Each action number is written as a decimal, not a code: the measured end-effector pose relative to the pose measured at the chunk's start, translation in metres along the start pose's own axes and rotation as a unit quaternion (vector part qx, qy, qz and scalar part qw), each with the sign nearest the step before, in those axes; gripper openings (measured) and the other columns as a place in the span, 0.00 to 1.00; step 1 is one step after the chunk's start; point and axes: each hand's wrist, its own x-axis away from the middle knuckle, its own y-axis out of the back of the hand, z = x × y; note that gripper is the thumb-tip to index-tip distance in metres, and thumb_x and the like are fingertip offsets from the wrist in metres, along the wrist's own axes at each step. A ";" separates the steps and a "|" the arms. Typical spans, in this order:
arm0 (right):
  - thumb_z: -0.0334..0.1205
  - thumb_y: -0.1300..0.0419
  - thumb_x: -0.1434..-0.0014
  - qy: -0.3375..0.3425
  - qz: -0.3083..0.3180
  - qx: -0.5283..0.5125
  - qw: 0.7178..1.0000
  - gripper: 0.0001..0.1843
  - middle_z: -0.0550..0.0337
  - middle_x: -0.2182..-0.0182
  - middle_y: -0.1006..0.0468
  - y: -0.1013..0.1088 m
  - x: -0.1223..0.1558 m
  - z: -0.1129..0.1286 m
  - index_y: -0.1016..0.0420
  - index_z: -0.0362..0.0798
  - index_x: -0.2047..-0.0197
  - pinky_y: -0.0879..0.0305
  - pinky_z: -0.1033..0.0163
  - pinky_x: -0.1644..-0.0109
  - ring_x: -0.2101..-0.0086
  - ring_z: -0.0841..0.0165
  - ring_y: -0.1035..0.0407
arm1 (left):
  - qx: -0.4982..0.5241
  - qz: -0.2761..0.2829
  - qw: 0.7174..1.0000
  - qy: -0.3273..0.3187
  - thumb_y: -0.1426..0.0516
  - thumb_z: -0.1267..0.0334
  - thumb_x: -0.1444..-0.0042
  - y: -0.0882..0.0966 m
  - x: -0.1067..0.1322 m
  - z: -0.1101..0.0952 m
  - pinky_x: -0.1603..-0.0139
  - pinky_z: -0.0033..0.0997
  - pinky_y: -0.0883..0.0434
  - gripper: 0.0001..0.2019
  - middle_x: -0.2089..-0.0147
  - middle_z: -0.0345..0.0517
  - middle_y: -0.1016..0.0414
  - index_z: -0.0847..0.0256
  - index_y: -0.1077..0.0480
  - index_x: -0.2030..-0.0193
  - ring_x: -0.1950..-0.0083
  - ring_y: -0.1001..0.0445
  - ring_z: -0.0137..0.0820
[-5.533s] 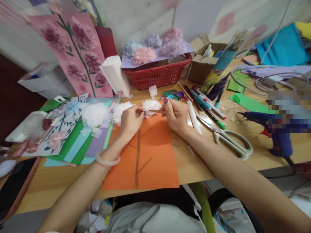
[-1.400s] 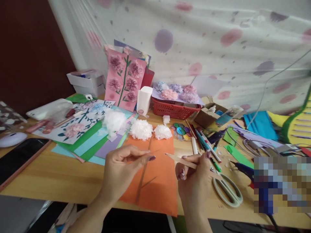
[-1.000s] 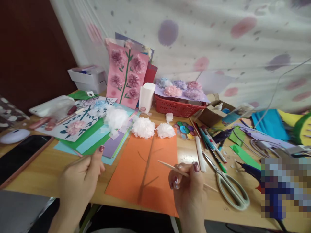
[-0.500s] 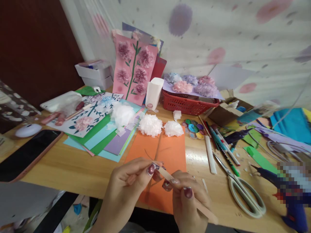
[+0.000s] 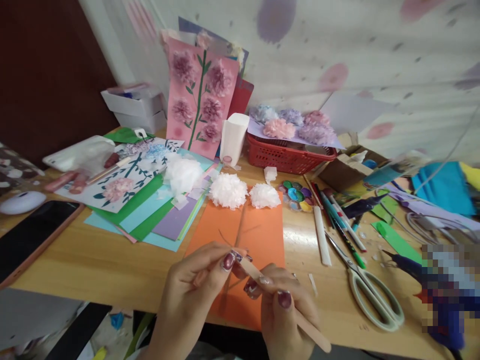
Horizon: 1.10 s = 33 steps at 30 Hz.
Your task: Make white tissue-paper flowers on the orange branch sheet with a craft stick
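A wooden stick (image 5: 252, 271) is held low over the near edge of the table (image 5: 112, 265), above the near end of the orange sheet (image 5: 264, 235). Its upper tip is pinched between the thumb and forefinger of the left hand (image 5: 198, 287). Its shaft is gripped by the curled fingers of the right hand (image 5: 287, 312), and its lower end is seen about at the table's near edge.

Open room is found left of the hands, where a bare strip of wood runs along the near edge as far as the phone (image 5: 32, 240) at the near left corner. A narrower bare strip is left between the orange sheet and the scissors (image 5: 373, 297), broken by a white glue stick (image 5: 322, 235).

The far end of the orange sheet is overlapped by two white paper flowers (image 5: 228, 191). To its left, the middle of the table is taken up by a stack of coloured paper (image 5: 150, 217). Beyond the flowers, the way is closed by a paint palette (image 5: 296, 195), a row of pens (image 5: 343, 227) and a red basket (image 5: 288, 157) towards the far edge. The near right corner is occupied by a blue glue gun (image 5: 405, 265), partly blurred out.
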 end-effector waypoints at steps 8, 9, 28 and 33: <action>0.39 0.42 0.35 0.065 -0.022 0.069 0.995 0.10 0.60 0.75 0.19 -0.004 0.006 -0.004 0.17 0.56 0.57 0.29 0.60 0.72 0.76 0.66 0.26 | -0.028 -0.026 0.999 0.009 0.40 0.55 0.42 -0.005 0.002 0.002 0.56 0.32 0.23 0.12 0.65 0.47 0.19 0.58 0.19 0.69 0.61 0.21 0.36; 0.39 0.41 0.35 0.081 -0.033 0.086 0.992 0.10 0.60 0.76 0.19 -0.005 0.008 -0.005 0.17 0.56 0.57 0.30 0.60 0.74 0.77 0.65 0.26 | -0.028 -0.026 0.999 0.012 0.41 0.55 0.41 -0.006 0.003 0.002 0.55 0.32 0.23 0.13 0.65 0.47 0.19 0.58 0.19 0.70 0.60 0.21 0.37; 0.42 0.42 0.35 0.048 -0.118 0.104 0.986 0.11 0.60 0.77 0.21 -0.018 0.020 -0.008 0.18 0.52 0.65 0.31 0.60 0.75 0.77 0.65 0.26 | 0.104 -0.027 0.992 0.070 0.41 0.60 0.42 -0.014 0.001 0.006 0.59 0.30 0.24 0.13 0.72 0.41 0.25 0.60 0.27 0.77 0.64 0.25 0.32; 0.44 0.37 0.38 -0.032 -0.151 0.013 0.988 0.09 0.62 0.80 0.21 -0.026 0.013 0.000 0.16 0.54 0.66 0.29 0.65 0.75 0.79 0.68 0.26 | 0.071 -0.017 0.996 0.058 0.41 0.56 0.41 -0.015 0.000 0.005 0.57 0.32 0.25 0.15 0.70 0.46 0.23 0.61 0.27 0.77 0.60 0.23 0.37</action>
